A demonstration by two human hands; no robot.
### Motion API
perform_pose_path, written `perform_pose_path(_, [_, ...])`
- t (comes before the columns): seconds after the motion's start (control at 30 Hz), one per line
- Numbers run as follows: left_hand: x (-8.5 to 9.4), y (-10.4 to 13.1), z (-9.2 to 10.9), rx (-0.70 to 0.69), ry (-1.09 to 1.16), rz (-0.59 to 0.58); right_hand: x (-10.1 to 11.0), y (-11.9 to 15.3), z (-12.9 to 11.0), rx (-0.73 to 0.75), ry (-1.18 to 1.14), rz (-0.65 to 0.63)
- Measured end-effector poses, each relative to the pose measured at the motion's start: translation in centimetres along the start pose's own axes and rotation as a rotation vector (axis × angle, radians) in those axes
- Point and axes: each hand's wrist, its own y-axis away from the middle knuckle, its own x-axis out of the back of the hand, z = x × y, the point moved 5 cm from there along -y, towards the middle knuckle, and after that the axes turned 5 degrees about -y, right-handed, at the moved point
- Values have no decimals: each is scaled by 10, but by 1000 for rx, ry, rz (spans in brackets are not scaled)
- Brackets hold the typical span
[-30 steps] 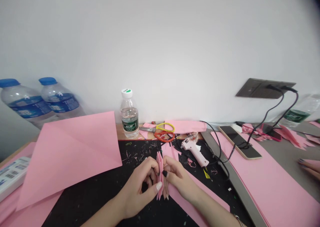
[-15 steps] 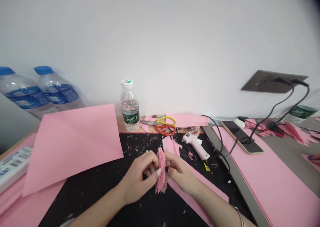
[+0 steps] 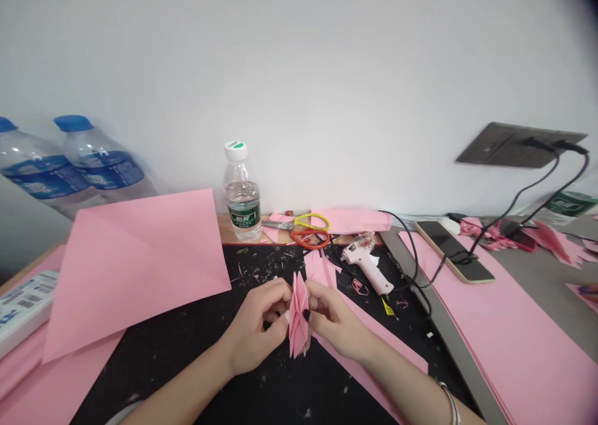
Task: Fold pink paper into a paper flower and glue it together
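A folded pink paper piece stands upright between my two hands, its pleats facing me and its ends pointed. My left hand pinches its left side, thumb near the middle fold. On the other side, my right hand grips the paper with the thumb pressed against the front pleats. Both hands' fingertips behind the paper are partly hidden. Beneath and beyond them, pink paper strips lie on the black work mat.
A pink glue gun, scissors and a water bottle stand or lie behind my hands. At left is a large pink sheet; at right, a phone and cables. Another person's hand shows at the right edge.
The folded paper's pleats have spread slightly apart, showing more of the inner folds. My left thumb has drawn a little to the left. The view has shifted slightly.
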Motion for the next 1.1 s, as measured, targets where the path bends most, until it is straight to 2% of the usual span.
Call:
perform_pose_path(0.2, [-1, 1, -10, 66, 108, -11, 1, 0, -4, 28, 9, 29])
perform_pose_path(0.43, [0, 1, -11, 56, -50, 39, 1, -1, -9, 82, 63, 60])
perform_pose_path(0.6, [0, 0, -10, 43, -31, 19, 2, -3, -3, 16, -6, 40])
perform_pose_path(0.73, [4, -2, -9, 45, 25, 58, 6, -5, 0, -37, -90, 27])
perform_pose_path(0.87, [7, -4, -13, 75, 145, 73, 12, -6, 6, -43, -218, 37])
perform_pose_path(0.93, [5, -4, -18, 120, 278, 59, 13, -6, 10, -53, -300, 33])
perform_pose_path(1.03, [-3, -3, -24, 192, 541, -17, 13, -6, 14, -69, -391, 20])
perform_pose_path(1.1, [-7, -2, -25, 213, 635, -60, 12, -6, 14, -69, -407, -5])
